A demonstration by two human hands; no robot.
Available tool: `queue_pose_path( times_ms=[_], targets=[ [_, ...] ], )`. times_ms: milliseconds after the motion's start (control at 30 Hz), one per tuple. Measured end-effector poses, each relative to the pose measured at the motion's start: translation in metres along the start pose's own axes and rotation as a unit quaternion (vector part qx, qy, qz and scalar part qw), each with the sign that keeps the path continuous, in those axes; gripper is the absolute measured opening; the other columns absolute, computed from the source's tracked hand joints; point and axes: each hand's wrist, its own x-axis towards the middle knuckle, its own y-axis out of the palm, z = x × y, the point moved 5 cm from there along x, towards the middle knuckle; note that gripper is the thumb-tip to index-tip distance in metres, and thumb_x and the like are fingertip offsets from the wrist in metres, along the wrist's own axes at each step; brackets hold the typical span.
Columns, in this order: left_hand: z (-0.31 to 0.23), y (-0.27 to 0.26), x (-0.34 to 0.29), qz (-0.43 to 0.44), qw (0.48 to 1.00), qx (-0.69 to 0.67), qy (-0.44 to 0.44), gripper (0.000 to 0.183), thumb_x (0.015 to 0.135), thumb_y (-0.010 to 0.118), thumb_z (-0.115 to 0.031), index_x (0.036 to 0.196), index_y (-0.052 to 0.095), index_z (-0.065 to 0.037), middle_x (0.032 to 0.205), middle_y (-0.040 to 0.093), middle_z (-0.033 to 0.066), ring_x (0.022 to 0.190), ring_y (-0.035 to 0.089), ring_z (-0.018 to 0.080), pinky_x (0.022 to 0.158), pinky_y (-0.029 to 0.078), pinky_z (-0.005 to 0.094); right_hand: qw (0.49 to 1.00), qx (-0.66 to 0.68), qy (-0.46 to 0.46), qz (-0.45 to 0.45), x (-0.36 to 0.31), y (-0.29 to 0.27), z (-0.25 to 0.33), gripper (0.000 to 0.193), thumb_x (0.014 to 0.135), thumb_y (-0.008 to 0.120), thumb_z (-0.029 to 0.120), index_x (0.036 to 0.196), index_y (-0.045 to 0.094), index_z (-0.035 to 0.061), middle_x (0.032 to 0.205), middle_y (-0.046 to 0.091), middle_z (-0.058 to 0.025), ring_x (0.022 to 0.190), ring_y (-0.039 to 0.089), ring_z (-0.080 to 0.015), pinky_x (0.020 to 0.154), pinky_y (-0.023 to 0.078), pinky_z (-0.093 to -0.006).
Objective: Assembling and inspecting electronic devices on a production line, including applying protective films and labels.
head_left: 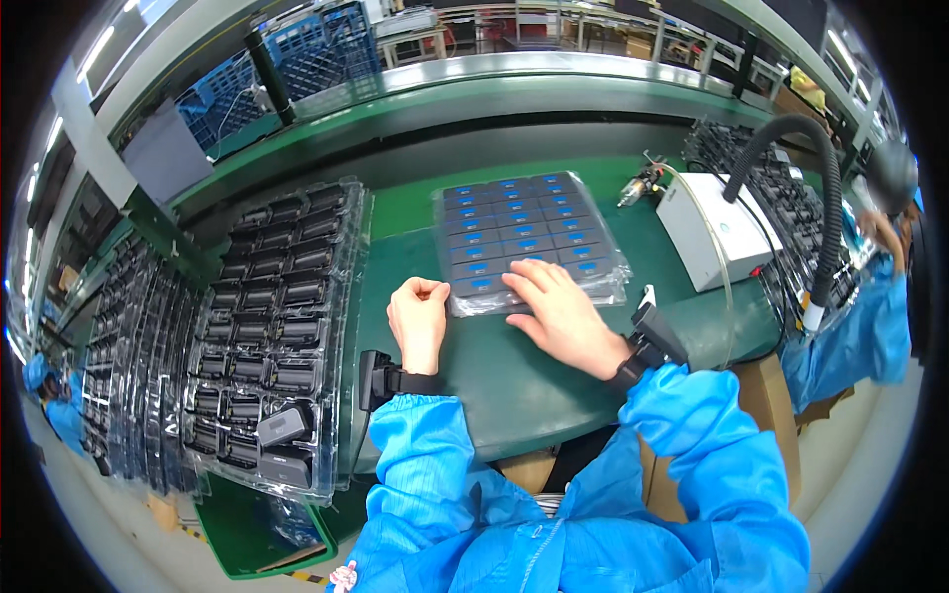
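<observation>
While the right hand (563, 318) lies open: over the nearest blue-labelled blocks (519, 219); best kept light.
Left hand (419, 316): curled beside the clear tray (610, 291); cannot tell whether gripping.
Tray: ahead on the green bench (494, 395); best held square.

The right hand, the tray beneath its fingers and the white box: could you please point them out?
Right hand (563, 314), head view: back of the hand.
Tray (484, 305), head view: clear near rim.
White box (689, 231), head view: white casing.
</observation>
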Motion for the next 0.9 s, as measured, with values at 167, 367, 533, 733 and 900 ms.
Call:
queue_pose_path(
  times_ms=[167, 367, 533, 733, 900],
  targets=[
    [0.011, 0.003, 0.006, 0.022, 0.994, -0.101, 0.024, 0.015, 0.077, 0.063, -0.011, 0.086, 0.065, 0.001, 0.074, 0.065, 0.0087, 0.067, 0.060, 0.0149, 0.064, 0.047, 0.0277, 0.999, -0.028, -0.046, -0.012, 0.022, 0.030, 0.016, 0.020, 0.069, 0.062, 0.006, 0.087, 0.055, 0.0030, 0.095, 0.054, -0.0090, 0.094, 0.051, -0.0258, 0.082, 0.042, -0.0365],
    [0.011, -0.003, -0.003, 0.051, 0.984, -0.170, 0.019, 0.020, 0.083, 0.058, -0.010, 0.099, 0.060, 0.002, 0.084, 0.064, 0.0091, 0.073, 0.060, 0.0141, 0.067, 0.047, 0.0267, 0.996, 0.037, 0.008, -0.081, 0.029, 0.032, 0.006, 0.011, 0.071, 0.060, 0.004, 0.079, 0.053, 0.0057, 0.081, 0.054, -0.0057, 0.079, 0.053, -0.0248, 0.069, 0.044, -0.0350],
    [0.015, 0.000, -0.007, 0.102, 0.985, -0.119, -0.071, 0.021, 0.082, 0.062, -0.016, 0.092, 0.063, 0.002, 0.078, 0.065, 0.0103, 0.071, 0.060, 0.0142, 0.065, 0.047, 0.0270, 0.988, 0.089, 0.057, -0.114, 0.031, 0.031, 0.004, 0.010, 0.074, 0.061, 0.002, 0.080, 0.054, 0.0051, 0.081, 0.056, -0.0054, 0.078, 0.055, -0.0253, 0.065, 0.045, -0.0353],
    [0.008, 0.005, -0.005, 0.097, 0.982, -0.158, -0.042, 0.017, 0.078, 0.065, -0.013, 0.083, 0.064, 0.004, 0.072, 0.065, 0.0089, 0.066, 0.059, 0.0124, 0.062, 0.046, 0.0259, 0.987, 0.120, 0.035, -0.097, 0.033, 0.025, 0.012, 0.017, 0.071, 0.063, 0.001, 0.085, 0.055, 0.0031, 0.083, 0.056, -0.0089, 0.078, 0.055, -0.0282, 0.069, 0.046, -0.0364],
    [-0.004, 0.005, -0.010, 0.145, 0.922, -0.356, -0.050, 0.014, 0.084, 0.062, -0.014, 0.088, 0.062, 0.000, 0.075, 0.061, 0.0009, 0.065, 0.052, 0.0055, 0.059, 0.040, 0.0188, 0.988, 0.128, 0.051, -0.074, 0.046, 0.025, 0.025, 0.026, 0.068, 0.068, 0.006, 0.092, 0.056, 0.0022, 0.093, 0.056, -0.0098, 0.089, 0.054, -0.0291, 0.074, 0.046, -0.0362]
  ],
)
